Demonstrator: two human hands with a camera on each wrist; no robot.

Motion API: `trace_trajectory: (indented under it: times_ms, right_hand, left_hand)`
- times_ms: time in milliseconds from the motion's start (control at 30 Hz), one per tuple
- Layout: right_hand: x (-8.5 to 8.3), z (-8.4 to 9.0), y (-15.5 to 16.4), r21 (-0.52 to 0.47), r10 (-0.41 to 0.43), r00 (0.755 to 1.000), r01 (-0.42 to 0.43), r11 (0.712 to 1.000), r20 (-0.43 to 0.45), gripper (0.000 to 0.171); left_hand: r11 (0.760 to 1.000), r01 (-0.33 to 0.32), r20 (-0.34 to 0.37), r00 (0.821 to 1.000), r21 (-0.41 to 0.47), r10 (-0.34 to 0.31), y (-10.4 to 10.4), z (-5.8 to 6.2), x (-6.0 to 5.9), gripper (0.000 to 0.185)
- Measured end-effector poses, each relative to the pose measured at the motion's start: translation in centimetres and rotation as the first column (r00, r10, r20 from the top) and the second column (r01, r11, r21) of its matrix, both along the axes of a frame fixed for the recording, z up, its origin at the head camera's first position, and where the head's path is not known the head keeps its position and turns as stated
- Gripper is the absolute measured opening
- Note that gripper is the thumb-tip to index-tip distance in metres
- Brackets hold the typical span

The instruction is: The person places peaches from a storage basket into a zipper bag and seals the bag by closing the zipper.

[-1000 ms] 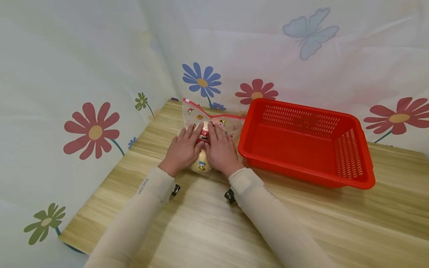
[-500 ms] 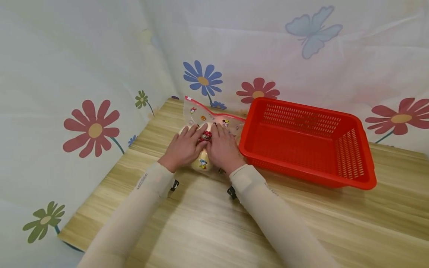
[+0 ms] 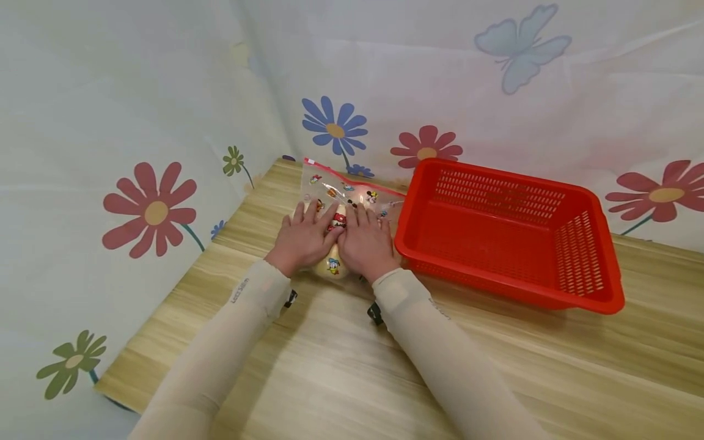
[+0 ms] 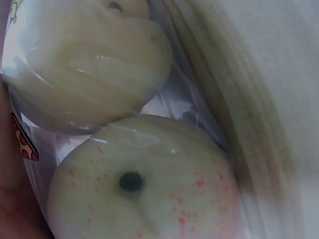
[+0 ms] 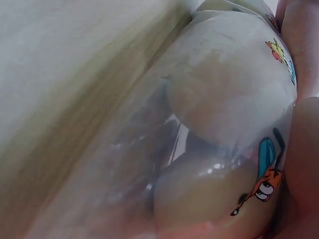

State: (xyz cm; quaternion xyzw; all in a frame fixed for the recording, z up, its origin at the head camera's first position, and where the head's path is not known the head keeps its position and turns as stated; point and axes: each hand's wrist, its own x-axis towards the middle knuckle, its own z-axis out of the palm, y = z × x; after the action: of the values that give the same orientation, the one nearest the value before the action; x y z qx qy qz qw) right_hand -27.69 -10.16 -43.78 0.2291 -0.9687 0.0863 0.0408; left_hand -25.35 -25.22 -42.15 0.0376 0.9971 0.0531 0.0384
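Observation:
A clear zip bag (image 3: 374,190) with cartoon prints and a red slider zip lies on the table, left of the red basket. Both hands rest on top of it, side by side with thumbs close together. My left hand (image 3: 304,239) covers the bag's left part, fingers extended. Over the middle lies my right hand (image 3: 365,244), its fingers also extended. Inside are several pale, rounded fruit-like things; one round fruit-like thing (image 4: 149,199) has red specks and a dark spot, and another pale one (image 5: 224,89) shows in the right wrist view. The hands hide much of the bag.
A red plastic basket (image 3: 508,293) with slotted walls stands close to the bag's right side. The wood-grain table (image 3: 330,366) ends at a left edge (image 3: 181,278). A flower-printed curtain (image 3: 264,79) hangs behind and to the left.
The bag's red zip edge dips less and lies straighter. My left hand's fingers have shifted slightly on the bag, while the right hand stays nearly in place.

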Motion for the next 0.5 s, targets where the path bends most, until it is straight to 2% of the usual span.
trace_trajectory:
  times_ms: [133,233,367,500]
  right_hand:
    - [0.0,0.1,0.2,-0.013,0.001,1.0,-0.001,1.0,-0.002,0.058]
    - [0.6,-0.2,0.5,-0.063,0.0,1.0,-0.001,0.998,-0.017,0.056]
    - [2.2,-0.6,0.9,-0.118,0.008,1.0,-0.008,0.993,-0.004,0.058]
    - [3.2,-0.8,1.1,-0.123,0.01,1.0,-0.01,0.992,-0.001,0.064]
  left_hand:
    - [1.0,-0.009,-0.006,1.0,0.002,0.009,0.0,0.1,-0.2,0.066]
    - [1.0,0.003,-0.046,0.999,0.016,-0.003,-0.1,-0.2,0.1,0.068]
    - [1.0,0.016,-0.116,0.993,0.025,-0.013,-0.8,-0.9,1.5,0.068]
    - [1.0,0.023,-0.162,0.987,0.014,-0.02,-1.5,-1.3,3.0,0.064]
